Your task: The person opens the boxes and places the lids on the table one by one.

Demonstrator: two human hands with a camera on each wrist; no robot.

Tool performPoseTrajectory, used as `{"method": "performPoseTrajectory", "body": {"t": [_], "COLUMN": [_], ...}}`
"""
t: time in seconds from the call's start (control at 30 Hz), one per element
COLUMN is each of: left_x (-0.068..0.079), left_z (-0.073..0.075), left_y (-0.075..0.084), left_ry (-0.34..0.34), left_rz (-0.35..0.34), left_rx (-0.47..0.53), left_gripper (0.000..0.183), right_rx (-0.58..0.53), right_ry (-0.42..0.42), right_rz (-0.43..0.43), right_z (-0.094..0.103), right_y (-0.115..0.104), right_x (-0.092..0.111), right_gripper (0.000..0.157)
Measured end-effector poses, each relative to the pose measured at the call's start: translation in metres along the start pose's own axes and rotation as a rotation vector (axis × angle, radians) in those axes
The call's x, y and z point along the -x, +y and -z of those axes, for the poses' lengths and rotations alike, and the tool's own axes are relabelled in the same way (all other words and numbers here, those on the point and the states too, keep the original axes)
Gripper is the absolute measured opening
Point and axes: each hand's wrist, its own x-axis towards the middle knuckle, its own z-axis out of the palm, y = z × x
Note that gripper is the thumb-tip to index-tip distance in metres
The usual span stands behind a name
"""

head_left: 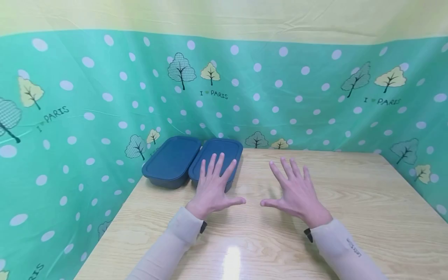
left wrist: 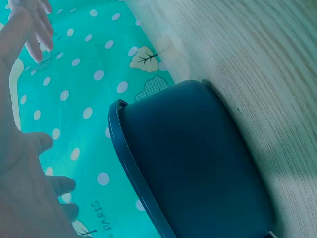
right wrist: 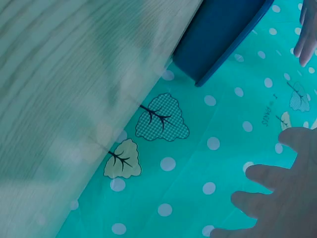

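Note:
Two dark blue lidded boxes stand side by side at the back left of the table. My left hand (head_left: 211,190), fingers spread and palm down, overlaps the near end of the right-hand box (head_left: 222,149) in the head view. The other box (head_left: 173,157) lies just left of it. In the left wrist view a dark box (left wrist: 193,158) shows its side wall and lid rim, apart from the fingers. My right hand (head_left: 297,192) hovers over the table with its fingers spread, holding nothing. A box corner (right wrist: 213,44) appears at the top of the right wrist view.
The light wood table (head_left: 343,186) reaches back to a green dotted curtain (head_left: 297,89) printed with trees, which also hangs along both sides. A bright light reflection (head_left: 231,262) shows near the front of the tabletop.

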Motion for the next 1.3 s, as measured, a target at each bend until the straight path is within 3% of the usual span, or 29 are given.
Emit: {"method": "performPoseTrajectory", "body": {"t": [0.33, 0.77, 1.3], "left_x": [0.000, 0.006, 0.009], "left_z": [0.006, 0.010, 0.013], "left_y": [-0.008, -0.023, -0.038], "left_ry": [0.053, 0.087, 0.085], "left_rz": [0.010, 0.075, 0.223], "left_rx": [0.038, 0.132, 0.168], "left_gripper": [0.104, 0.082, 0.055], "right_rx": [-0.055, -0.187, -0.316], "right_ry": [-0.040, -0.082, -0.147], "right_rz": [0.025, 0.016, -0.026], "right_z": [-0.001, -0.016, -0.028], "right_y": [-0.007, -0.022, -0.043], "right_x": [-0.009, -0.031, -0.053], "right_gripper": [0.114, 0.109, 0.102]}}
